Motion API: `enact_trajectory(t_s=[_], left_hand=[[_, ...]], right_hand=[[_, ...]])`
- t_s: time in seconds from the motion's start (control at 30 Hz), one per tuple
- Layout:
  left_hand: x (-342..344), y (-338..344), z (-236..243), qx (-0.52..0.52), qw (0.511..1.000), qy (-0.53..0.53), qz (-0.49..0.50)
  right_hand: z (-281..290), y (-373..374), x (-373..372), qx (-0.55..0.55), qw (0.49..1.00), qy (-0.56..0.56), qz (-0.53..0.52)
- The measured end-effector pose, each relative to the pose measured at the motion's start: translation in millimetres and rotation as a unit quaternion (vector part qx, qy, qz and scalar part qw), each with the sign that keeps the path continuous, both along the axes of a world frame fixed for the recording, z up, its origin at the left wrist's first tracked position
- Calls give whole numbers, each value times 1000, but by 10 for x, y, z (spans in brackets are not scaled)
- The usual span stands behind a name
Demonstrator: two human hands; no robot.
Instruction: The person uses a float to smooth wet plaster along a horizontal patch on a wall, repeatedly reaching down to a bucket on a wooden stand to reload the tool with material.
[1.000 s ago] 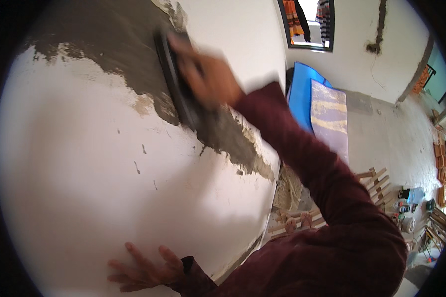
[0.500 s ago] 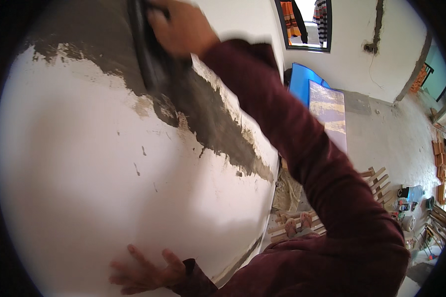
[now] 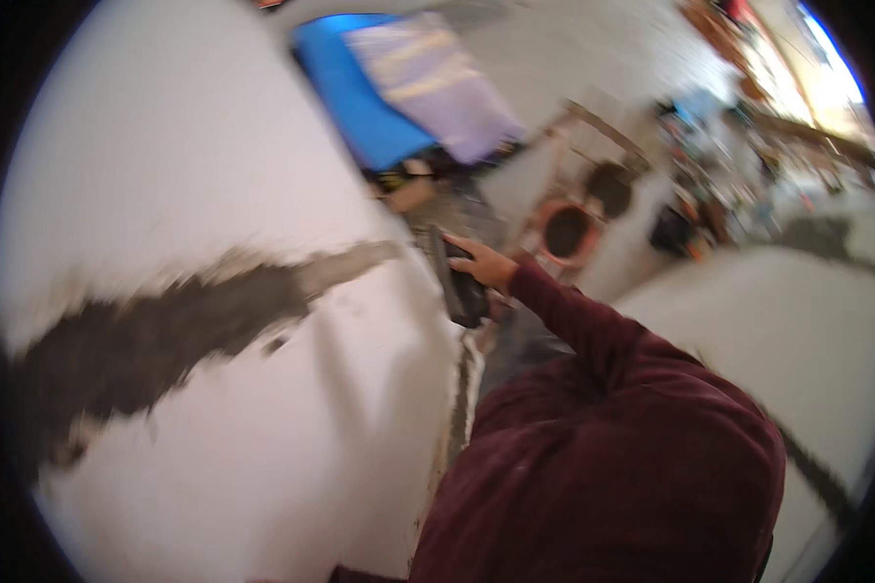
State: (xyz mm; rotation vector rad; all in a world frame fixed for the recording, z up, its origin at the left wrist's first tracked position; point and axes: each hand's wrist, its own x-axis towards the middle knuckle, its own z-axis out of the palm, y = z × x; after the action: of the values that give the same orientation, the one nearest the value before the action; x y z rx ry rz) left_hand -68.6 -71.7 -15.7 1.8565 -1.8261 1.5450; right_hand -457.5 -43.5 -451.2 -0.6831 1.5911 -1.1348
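My right hand (image 3: 484,264) is closed on the handle of a black plastering float (image 3: 467,299). The float is held upright beside the white wall (image 3: 194,146), near the wall's lower edge; whether it touches is unclear. Across the wall runs a rough band of wet grey mortar (image 3: 185,335), its end tapering toward the float. Only a bit of dark red sleeve from my left arm (image 3: 360,575) shows at the bottom edge; the left hand itself is outside the picture.
A blue sheet (image 3: 345,87) and a pale patterned sheet (image 3: 447,92) lean at the wall's far end. Below my right arm on the floor is an orange-rimmed bucket (image 3: 566,233) with dark contents. Blurred tools and clutter (image 3: 700,165) lie farther right.
My right hand has come down and away from the upper wall with the float. The view has swung toward the floor, and my left hand, spread on the wall before, has left the picture.
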Motion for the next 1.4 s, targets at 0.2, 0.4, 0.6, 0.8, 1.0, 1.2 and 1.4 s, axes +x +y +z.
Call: enact_trajectory(t_s=[0.2, 0.4, 0.6, 0.8, 1.0, 1.2, 1.4], left_hand=[[-194, -85, -305, 60, 996, -47, -44], [-151, -104, -1123, 201, 963, -179, -11], [-5, -80, -1446, 358, 876, -305, -111], [-163, -28, -1650, 320, 856, -399, 77], [-284, -138, -1904, 295, 879, -371, 61], [-158, -131, -1917, 288, 906, -310, 18], [200, -102, -1784, 225, 942, -248, 16]], right_hand=[[-914, 1579, -1352, 47, 976, -153, -150], [-1988, 2656, -2616, 358, 899, 162, -195], [-3544, 3015, -3791, 517, 816, 240, -96], [-4883, 3112, -4405, 558, 662, 378, 328], [-5482, 3560, -4570, 604, 742, 289, 37], [-5272, 4301, -4507, 475, 776, 376, 176], [-4133, 4438, -3911, 68, 931, -249, -259]])
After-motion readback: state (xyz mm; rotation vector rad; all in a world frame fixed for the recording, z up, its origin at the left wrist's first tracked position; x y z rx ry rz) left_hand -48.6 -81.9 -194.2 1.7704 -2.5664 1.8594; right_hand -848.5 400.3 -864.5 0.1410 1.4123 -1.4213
